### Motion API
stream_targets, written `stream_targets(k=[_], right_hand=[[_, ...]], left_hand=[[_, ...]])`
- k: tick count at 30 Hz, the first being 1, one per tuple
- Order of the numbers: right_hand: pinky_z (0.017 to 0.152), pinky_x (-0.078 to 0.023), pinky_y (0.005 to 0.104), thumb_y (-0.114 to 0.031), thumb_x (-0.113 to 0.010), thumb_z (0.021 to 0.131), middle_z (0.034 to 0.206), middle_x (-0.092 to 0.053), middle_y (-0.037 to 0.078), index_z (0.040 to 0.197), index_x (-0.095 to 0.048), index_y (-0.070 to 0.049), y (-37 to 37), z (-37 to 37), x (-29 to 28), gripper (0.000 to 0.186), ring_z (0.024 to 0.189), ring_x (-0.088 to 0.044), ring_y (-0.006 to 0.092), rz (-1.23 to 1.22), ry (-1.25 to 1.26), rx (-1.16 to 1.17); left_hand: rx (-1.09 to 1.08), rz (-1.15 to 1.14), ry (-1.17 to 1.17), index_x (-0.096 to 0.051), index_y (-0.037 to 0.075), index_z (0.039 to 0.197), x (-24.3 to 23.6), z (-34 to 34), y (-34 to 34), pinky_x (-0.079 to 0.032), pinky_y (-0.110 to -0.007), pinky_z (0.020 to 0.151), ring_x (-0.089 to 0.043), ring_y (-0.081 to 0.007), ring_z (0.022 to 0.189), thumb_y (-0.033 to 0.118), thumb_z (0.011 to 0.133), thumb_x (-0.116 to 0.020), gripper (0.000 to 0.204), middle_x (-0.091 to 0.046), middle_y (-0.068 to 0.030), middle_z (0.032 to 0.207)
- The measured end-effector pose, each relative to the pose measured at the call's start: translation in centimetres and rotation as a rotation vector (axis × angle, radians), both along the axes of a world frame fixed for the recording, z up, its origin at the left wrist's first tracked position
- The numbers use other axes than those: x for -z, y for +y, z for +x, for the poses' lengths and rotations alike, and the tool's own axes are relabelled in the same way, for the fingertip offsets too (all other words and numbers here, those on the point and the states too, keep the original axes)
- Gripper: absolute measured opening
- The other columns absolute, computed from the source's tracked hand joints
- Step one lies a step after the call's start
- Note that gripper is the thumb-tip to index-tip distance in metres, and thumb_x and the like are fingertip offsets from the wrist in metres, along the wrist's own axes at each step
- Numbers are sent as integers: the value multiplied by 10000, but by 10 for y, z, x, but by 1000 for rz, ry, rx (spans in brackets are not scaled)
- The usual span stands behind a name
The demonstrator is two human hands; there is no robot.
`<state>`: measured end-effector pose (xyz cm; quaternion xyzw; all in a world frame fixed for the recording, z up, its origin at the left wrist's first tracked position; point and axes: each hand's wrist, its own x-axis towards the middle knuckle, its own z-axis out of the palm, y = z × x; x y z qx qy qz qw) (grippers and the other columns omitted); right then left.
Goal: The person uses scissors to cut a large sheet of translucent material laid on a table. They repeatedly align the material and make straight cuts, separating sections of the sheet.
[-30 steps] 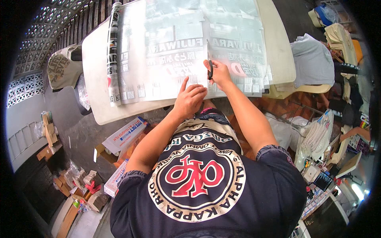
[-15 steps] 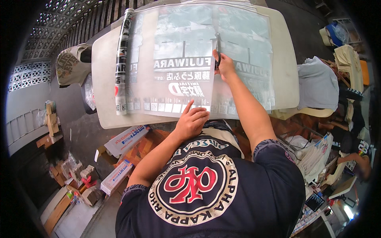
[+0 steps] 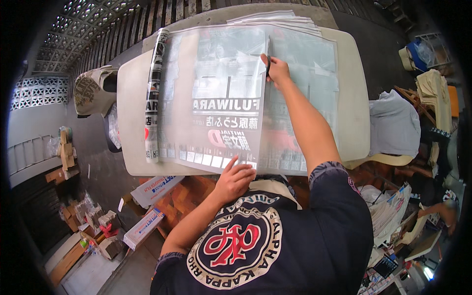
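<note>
A printed clear film sheet with mirrored white and black lettering lies over the table, its left end wound into a roll. My right hand is closed round black-handled scissors near the sheet's far edge. The blades point away from me, along a cut edge that runs down the sheet towards me. My left hand rests at the near edge of the film, close to that cut, fingers stretched out and apart. Under the cut, more printed film shows on the right.
The film lies on a pale plastic table. Several stacked sheets jut out beyond its far side. Two long cartons are below left. A chair draped with grey cloth stands right, and another with a printed shirt left.
My right hand and the scissors have moved farther along the film, towards its far edge. The left hand stays at the near edge. The whole view has shifted, so the table sits lower.
</note>
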<state>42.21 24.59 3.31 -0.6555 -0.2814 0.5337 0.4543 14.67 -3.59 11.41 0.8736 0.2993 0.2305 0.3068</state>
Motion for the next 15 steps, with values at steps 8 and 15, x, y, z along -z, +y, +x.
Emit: stream_targets(k=[8,15], right_hand=[[439,-432,266,-550,-830,807,723,-649,6,1124,-705,-18,103,7,-30,631,543,-594,95,88,-197,-83],[924,-526,424,-580,-870,689,1110,-743,146,1117,-704,-104,10,6,-17,662,1084,-680,347,-74,-515,26]], left_hand=[[-79,-14,-8,-739,75,1062,-3,1,-5,-367,-567,1165,-658,-236,1157,16,779,-733,289,-717,-42,1123],[-147,4,-69,-727,77,1069,-5,-4,-6,-411,-529,1138,-662,-255,1149,-13,790,-742,294,-721,-60,1118]])
